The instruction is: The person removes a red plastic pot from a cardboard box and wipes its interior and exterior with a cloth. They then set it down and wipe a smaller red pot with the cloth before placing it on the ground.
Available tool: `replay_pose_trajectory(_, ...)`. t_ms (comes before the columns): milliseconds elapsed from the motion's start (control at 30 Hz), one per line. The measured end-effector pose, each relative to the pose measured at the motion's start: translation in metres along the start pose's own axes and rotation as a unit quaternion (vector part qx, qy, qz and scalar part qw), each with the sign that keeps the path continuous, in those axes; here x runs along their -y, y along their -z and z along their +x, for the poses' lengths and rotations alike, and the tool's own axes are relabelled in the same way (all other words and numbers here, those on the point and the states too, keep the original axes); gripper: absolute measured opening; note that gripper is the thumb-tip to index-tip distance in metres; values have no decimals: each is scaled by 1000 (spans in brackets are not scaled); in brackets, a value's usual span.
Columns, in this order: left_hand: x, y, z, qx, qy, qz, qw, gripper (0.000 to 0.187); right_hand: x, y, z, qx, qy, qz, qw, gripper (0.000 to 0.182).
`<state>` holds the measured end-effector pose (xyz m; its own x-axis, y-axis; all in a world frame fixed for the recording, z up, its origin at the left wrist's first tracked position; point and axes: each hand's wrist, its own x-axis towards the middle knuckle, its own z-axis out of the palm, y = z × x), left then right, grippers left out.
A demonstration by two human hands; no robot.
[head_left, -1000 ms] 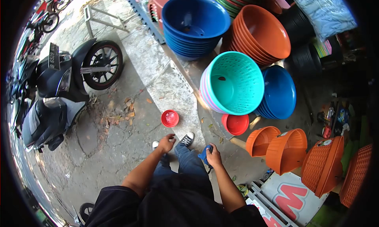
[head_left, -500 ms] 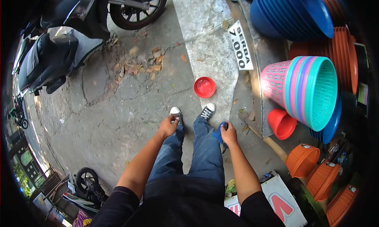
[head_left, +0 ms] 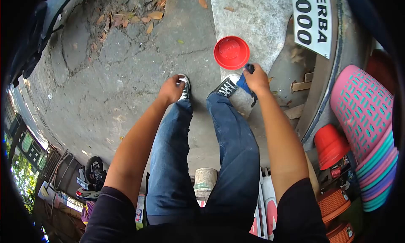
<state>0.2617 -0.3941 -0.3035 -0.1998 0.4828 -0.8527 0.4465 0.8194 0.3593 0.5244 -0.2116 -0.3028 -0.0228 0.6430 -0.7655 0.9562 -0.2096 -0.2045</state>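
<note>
A round red plastic basin (head_left: pixel 238 61) rests on the pale concrete strip in front of my feet. My right hand (head_left: pixel 257 79), just below and right of it, is closed around a blue and black cloth (head_left: pixel 243 83); part of the cloth dangles under the fingers, and a gap separates the hand from the basin. Over my left shoe (head_left: pixel 184 95) hangs my left hand (head_left: pixel 171 89), its fingers curled together, with nothing showing between them. My right shoe (head_left: pixel 228 87) points toward the basin.
A white price sign (head_left: pixel 312 21) is fixed to the raised ledge on the right. Stacked pink and teal baskets (head_left: pixel 363 112) and a red pot (head_left: pixel 331 146) stand beyond it. Behind my legs is a worn bucket (head_left: pixel 205 179). Dry leaves (head_left: pixel 155 16) litter the cracked pavement.
My body has bent lower, so the basin looks larger and nearer. Both hands have reached forward and down, the right one with the cloth close to the basin.
</note>
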Motion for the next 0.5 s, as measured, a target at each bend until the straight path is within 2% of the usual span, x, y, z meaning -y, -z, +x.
replay_pose_trajectory(167,-18,-24,55,13,-14,-1,1000,41,-2,-13,60,10,-24,-52,998,46)
replay_pose_trajectory(367,-46,-57,107,8,-14,-36,999,46,-11,-29,91,-7,-43,-85,995,47)
replay_pose_trajectory(500,-62,-79,133,-31,-15,-71,997,48,-20,-39,107,13,-51,-89,995,46)
